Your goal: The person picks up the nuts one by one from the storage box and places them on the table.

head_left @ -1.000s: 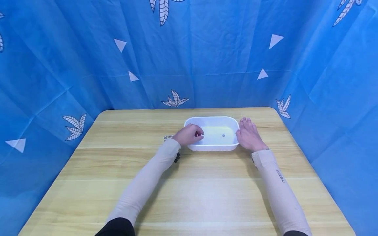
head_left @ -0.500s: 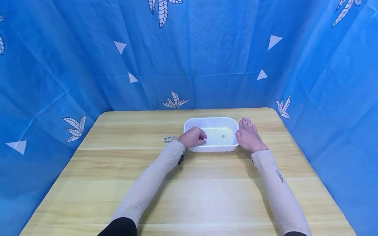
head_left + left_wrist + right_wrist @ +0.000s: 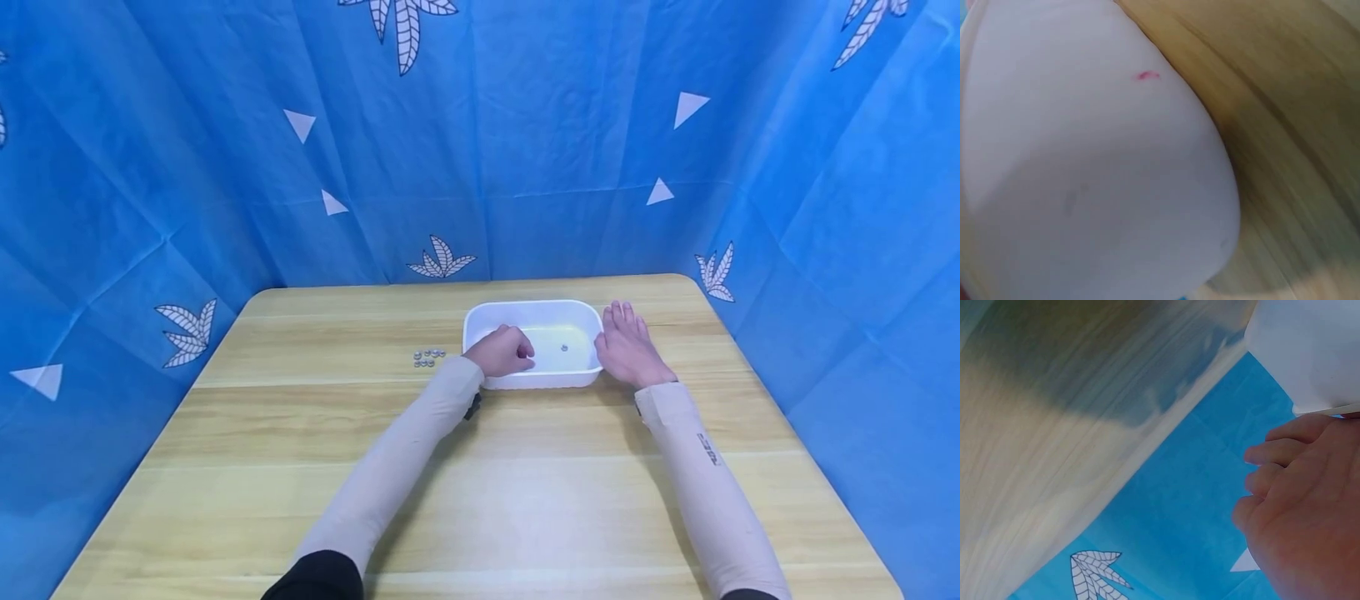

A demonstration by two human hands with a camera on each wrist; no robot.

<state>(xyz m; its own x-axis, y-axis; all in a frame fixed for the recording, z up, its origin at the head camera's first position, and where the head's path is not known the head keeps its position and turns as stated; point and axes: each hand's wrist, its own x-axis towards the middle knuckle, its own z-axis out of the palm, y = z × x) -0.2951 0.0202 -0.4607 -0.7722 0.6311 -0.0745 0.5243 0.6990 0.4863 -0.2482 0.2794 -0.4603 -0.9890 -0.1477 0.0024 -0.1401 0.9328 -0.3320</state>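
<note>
A white plastic basin stands toward the far side of the table. My left hand is over its left part, with bent fingers and thumb close together; I cannot tell whether something small is between the tips. On the basin floor lies one small silvery metal piece. Several similar pieces sit on the wood left of the basin. My right hand grips the basin's right rim, thumb hooked over it and the other fingers stretched along the outside. Its fingers show against the basin wall in the right wrist view.
The wooden table ends at a far edge close behind the basin. Blue cloth with white leaf prints hangs around it. A pale sleeve fills most of the left wrist view.
My left hand has moved right, farther over the basin, uncovering more of the small metal pieces on the table. My right hand keeps its hold on the rim. The head view has shifted slightly.
</note>
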